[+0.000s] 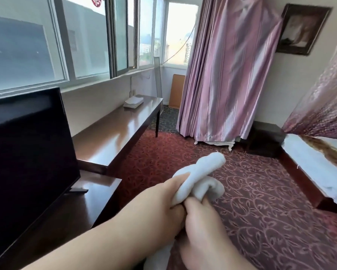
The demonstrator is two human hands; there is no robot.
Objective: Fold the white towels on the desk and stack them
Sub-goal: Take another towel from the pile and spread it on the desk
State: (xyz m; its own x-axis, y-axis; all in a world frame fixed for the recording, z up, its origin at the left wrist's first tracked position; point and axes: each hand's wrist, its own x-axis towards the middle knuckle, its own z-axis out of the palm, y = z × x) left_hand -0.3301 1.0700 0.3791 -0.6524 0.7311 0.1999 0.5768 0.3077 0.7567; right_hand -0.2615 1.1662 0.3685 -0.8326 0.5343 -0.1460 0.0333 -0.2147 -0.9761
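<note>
Hands were both stretched forward over the red patterned carpet (251,201), w/ bare forearms coming up from the bottom edge of the view. Left hand (163,199) was a bit ahead, its fingers curled around the near end of a bunched white towel (198,180), so the grip was clamped on the cloth. Right hand (200,221) was just beside it, touching the left one, back of the hand toward the camera; its fingers were curled under the lower roll of the same towel & held it too. The towel was not folded flat: it was twisted in a loose knot shape, one end sticking up and away from the hands, and it was in the air, not on any furniture. More white cloth (159,258) showed low between the two forearms, partly hidden, so I cannot tell if it was the same towel.

On the left stood a black TV screen (27,152) on a dark wooden stand (97,191). Behind it, along the window wall, was the long glossy brown desk (113,137), and at its far end lay a small stack of folded white towels (133,101). A pink striped curtain (228,71) hung at centre, approx. beside a framed picture (302,29). A bed corner w/ white sheet (315,168) was at right.
</note>
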